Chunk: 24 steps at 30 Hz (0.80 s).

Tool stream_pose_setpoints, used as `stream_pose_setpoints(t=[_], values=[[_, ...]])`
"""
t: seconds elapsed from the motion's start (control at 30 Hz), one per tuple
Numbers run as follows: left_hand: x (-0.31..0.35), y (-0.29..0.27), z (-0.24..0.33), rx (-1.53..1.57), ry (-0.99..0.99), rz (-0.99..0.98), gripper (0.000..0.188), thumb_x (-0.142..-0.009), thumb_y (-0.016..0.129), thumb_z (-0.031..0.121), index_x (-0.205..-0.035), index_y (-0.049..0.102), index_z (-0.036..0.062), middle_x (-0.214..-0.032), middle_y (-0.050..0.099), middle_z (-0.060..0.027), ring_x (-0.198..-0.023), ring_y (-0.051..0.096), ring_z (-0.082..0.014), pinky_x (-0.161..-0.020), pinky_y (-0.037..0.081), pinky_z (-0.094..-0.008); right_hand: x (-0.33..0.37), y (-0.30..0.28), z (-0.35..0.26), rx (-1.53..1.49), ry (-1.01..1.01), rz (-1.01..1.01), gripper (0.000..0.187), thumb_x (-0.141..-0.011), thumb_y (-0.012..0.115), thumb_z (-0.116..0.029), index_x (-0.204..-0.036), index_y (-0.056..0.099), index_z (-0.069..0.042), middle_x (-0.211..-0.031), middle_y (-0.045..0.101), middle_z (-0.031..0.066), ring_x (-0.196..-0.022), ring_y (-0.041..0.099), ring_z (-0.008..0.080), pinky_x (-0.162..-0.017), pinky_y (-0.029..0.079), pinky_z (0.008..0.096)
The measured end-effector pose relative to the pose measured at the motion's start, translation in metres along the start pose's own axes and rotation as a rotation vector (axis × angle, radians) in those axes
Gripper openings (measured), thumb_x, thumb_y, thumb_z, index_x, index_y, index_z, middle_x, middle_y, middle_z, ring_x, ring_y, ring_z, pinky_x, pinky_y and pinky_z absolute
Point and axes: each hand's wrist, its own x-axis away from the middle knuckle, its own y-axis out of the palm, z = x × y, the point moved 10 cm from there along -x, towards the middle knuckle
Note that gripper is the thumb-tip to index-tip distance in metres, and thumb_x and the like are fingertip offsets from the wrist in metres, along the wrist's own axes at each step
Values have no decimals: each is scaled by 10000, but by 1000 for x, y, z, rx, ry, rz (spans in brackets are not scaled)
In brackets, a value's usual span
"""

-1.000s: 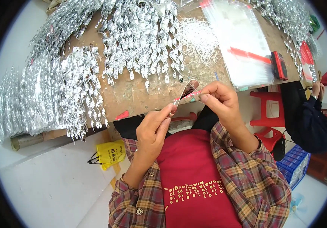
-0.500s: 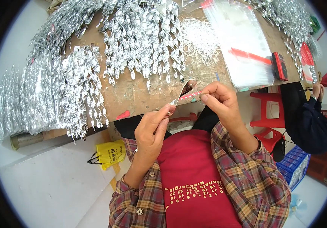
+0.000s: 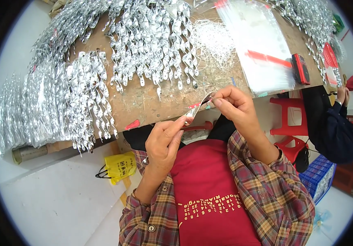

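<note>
Your right hand has shifted left to the shiny strip's far end, grip unclear; your left hand pinches its near end, by the table's near edge. Likely end-work; next needs left steady.

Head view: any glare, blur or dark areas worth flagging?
Head view: black corners frame the fisheye picture; plastic bags look washed out; bright glints fleck the twisted silver strips; left hand and right hand are well lit, without obvious blur.
</note>
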Motion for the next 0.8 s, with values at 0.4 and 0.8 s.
stream_pose_setpoints(t=[0.4,0.8], values=[[3,11,-29,501,-393,-44,326,-850,595,90,-1155,528,0,-1069,601,-82,-951,573,-143,-817,460,-277,1,18,6,49,-76,-185,72,-858,583,-59,-907,601,-9,-697,520,-22,-551,438,30,-477,330,176],[-24,38,-29,826,-572,-215,117,-845,622,136,-897,628,32,-999,576,-33,-785,512,-57,-677,413,-196,6,27,-9,231,-204,-218,89,-822,627,-48,-897,634,0,-784,615,33,-681,534,68,-583,409,202]])
